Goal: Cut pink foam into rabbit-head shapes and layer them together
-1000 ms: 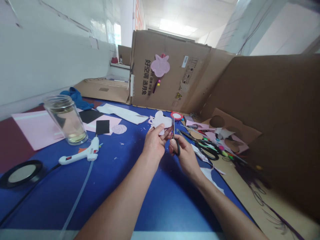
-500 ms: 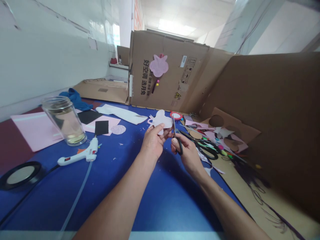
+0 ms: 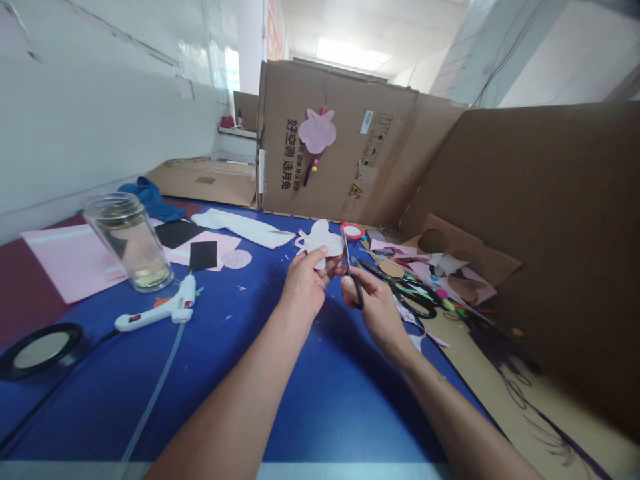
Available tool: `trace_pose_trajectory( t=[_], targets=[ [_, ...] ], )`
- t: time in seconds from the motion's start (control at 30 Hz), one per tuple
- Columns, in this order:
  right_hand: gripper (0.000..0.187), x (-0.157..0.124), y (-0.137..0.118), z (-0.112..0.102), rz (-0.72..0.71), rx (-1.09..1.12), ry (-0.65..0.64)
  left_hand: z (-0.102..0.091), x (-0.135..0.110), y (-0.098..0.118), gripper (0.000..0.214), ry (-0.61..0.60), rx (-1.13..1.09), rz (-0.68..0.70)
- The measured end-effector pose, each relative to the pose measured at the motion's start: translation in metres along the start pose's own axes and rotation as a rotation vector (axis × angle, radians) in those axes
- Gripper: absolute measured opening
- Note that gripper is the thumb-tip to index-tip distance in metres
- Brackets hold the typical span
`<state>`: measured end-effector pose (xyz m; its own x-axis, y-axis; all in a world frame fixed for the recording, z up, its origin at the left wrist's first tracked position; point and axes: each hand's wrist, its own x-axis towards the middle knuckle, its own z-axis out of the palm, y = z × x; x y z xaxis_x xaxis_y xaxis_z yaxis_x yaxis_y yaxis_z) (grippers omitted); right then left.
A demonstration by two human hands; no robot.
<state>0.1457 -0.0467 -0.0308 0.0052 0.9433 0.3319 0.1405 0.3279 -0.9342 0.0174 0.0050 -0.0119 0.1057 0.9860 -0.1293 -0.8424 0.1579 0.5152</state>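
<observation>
My left hand (image 3: 306, 283) pinches a pale pink paper cutout (image 3: 321, 239) with rounded lobes, thumb on top and fingers beneath. In my right hand (image 3: 373, 303) is a pair of scissors (image 3: 358, 291) with black handles, its blades pointing away from me along the cutout's right edge. Whether the blades touch the paper I cannot tell. Just beyond the blades lies a red-rimmed round piece (image 3: 353, 231). A second, larger pair of black-handled scissors (image 3: 420, 305) rests on the table right of my right hand.
On the left are a glass jar (image 3: 131, 247) with some liquid, a white glue gun (image 3: 165, 313), black tape (image 3: 45, 350) and pink sheets (image 3: 65, 267). Cardboard walls (image 3: 390, 153) stand behind and right; a pink flower shape (image 3: 317, 132) hangs there. Paper scraps (image 3: 445, 267) clutter the right.
The scissors and my right hand have shifted very slightly left, close to the cutout's right edge. My left hand keeps its hold almost unmoved.
</observation>
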Motion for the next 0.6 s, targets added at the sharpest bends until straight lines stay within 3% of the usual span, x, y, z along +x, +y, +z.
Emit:
trace_pose_trajectory(
  t=[0.6],
  targets=[
    [0.037, -0.0003, -0.0017, 0.0007, 0.019, -0.034, 0.014, -0.0015, 0.0016, -0.001, 0.023, -0.022, 0.002, 0.009]
  ],
)
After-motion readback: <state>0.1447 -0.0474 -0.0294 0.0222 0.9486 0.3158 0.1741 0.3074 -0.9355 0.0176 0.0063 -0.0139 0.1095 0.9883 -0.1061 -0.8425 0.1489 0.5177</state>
